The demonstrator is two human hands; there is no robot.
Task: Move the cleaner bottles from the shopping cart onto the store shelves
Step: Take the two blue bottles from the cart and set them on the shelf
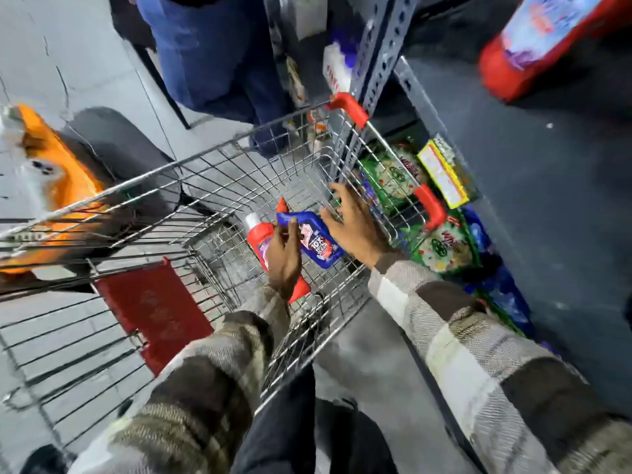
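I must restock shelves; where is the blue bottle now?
The blue bottle lies inside the cart, between both hands, next to the red bottle on its left.

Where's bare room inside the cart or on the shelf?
Bare wire floor in the wire shopping cart far of the blue cleaner bottle. Dark shelf top below the red bottle is bare. Crowded: both hands around the bottles; lower shelf packed with green packets.

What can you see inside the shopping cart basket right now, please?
Inside the shopping cart lie a blue bottle and a red bottle, with the left hand and right hand reaching in. The left hand covers much of the red bottle.
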